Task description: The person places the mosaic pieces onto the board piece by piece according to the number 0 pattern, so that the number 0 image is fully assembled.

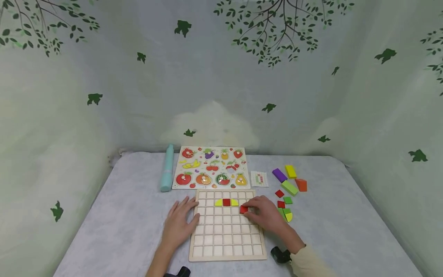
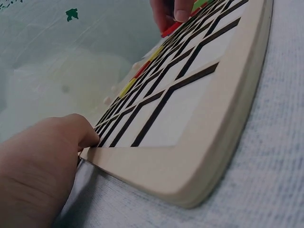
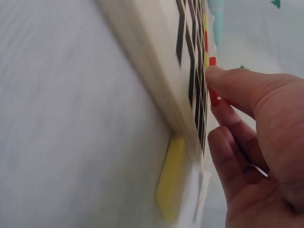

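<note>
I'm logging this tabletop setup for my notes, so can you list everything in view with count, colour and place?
grid board: one, pale wood, near middle of the table.
pieces in the grid: three, yellow, red, yellow, second row.
red piece: one, on the grid under the right fingers.
fruit puzzle: one, multicoloured, behind the grid board.
tube: one, light teal, left of the fruit puzzle.
pattern card: one, white, right of the fruit puzzle.
loose blocks: about nine, purple, yellow, green, orange, red, right of the board.
table: one, grey-white cover.
left hand: flat on the board's left edge.
right hand: pinches the red piece.
</note>
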`<act>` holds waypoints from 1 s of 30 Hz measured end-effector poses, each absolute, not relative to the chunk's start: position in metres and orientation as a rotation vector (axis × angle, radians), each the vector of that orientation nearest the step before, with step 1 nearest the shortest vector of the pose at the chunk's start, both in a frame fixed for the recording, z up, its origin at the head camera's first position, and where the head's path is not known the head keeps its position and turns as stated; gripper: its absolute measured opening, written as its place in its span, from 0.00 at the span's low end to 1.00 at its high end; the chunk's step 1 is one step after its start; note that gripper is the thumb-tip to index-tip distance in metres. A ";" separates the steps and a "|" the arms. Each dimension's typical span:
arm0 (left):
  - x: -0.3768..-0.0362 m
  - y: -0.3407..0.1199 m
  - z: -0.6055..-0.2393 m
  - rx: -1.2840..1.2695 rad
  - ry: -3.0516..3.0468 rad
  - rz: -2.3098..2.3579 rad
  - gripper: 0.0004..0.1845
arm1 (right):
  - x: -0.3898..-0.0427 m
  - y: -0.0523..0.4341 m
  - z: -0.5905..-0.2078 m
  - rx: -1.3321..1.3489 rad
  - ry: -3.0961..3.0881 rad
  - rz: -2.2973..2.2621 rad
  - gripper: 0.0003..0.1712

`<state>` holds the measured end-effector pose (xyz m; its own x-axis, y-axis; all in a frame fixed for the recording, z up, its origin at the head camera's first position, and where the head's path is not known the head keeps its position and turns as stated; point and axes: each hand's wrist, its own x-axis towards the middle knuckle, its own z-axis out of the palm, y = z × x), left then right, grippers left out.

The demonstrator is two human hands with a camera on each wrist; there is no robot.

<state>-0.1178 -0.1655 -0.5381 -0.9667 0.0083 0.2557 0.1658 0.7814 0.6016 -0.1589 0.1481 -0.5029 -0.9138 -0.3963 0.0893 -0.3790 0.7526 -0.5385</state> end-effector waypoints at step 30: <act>-0.119 -0.163 -0.538 -0.100 -2.750 -0.949 0.21 | -0.156 0.127 -0.497 -0.902 2.910 -0.654 0.14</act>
